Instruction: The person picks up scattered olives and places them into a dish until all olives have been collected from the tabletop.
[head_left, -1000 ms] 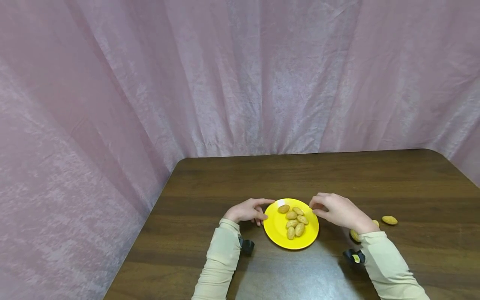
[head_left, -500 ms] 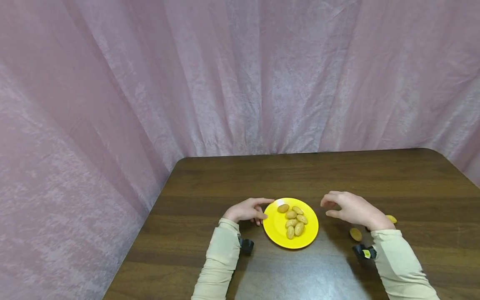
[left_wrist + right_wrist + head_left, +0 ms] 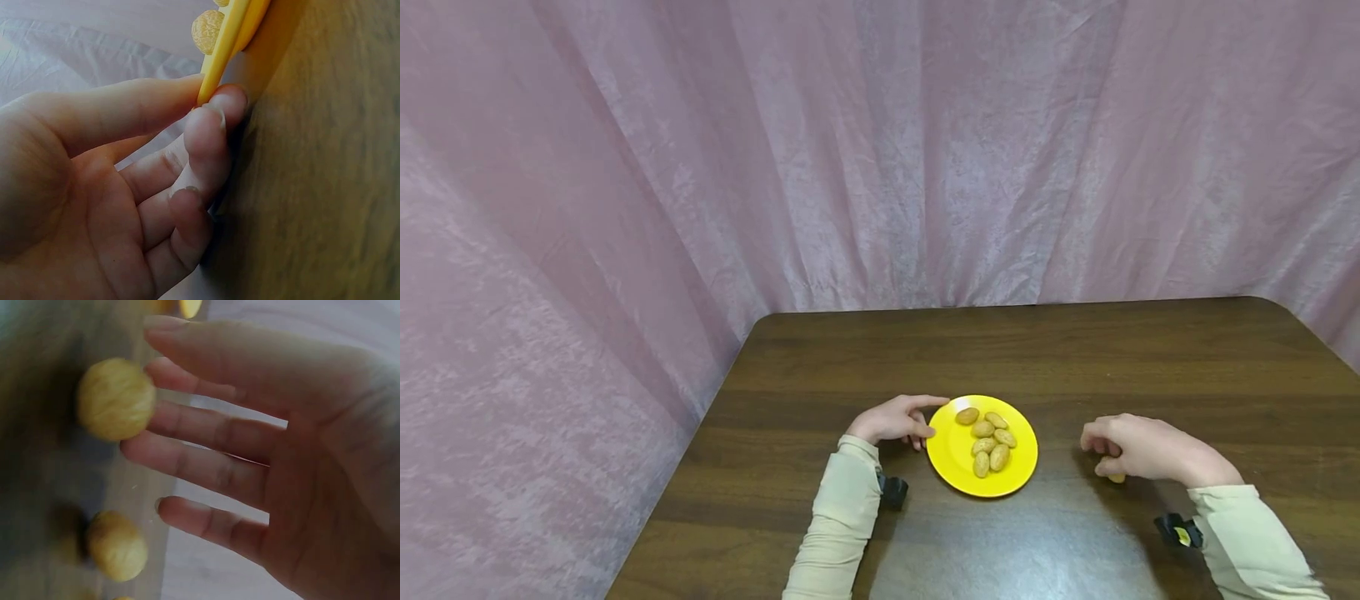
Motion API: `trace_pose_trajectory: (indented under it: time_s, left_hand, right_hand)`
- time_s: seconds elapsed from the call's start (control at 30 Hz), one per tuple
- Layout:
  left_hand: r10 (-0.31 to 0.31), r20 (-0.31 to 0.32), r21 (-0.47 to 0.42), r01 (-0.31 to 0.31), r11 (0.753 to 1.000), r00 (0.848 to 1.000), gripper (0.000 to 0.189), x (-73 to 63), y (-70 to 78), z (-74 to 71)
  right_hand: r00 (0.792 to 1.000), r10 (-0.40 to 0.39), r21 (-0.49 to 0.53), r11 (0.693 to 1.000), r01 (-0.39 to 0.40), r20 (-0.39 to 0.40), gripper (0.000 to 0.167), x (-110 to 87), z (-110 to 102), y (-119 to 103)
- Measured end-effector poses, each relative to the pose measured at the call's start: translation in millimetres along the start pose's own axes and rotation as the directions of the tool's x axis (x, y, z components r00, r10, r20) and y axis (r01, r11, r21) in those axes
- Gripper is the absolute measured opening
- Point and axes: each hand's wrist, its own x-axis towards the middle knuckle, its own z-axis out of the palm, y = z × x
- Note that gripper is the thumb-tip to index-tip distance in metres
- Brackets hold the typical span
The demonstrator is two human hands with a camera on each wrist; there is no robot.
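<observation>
A yellow plate [image 3: 951, 467] holds several tan, oval nuts [image 3: 999, 457] with rough shells. My left hand [image 3: 895, 421] grips its left rim; in the left wrist view the thumb lies on top and fingertips are under the edge. One nut [image 3: 208, 32] shows on the plate there. To the right of the plate, my right hand [image 3: 1142, 450] hovers low over a loose nut [image 3: 1116, 477], mostly covered in the head view. The right wrist view shows that nut [image 3: 117, 400] at the fingertips, thumb and fingers apart and not closed round it.
A second loose nut [image 3: 117, 547] lies on the table nearby, with a sliver of another at the right wrist view's bottom edge. The dark wooden table [image 3: 880, 358] ends at a pink curtain [image 3: 887, 167]. Black wrist cameras [image 3: 892, 493] sit on both cuffs.
My right hand has moved from the plate's right rim rightward and down to the loose nuts. My left hand and the plate have stayed in place.
</observation>
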Motion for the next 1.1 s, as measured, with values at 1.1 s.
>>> trace_pose_trajectory:
  time_s: [1.1]
  left_hand:
    - [-0.001,-0.003,0.018,0.001,1.000,1.000,0.056,0.1,0.8,1.2]
  right_hand:
    - [0.959,-0.095,-0.132,0.989,0.061,-0.268,0.021,21.0,15.7,-27.2]
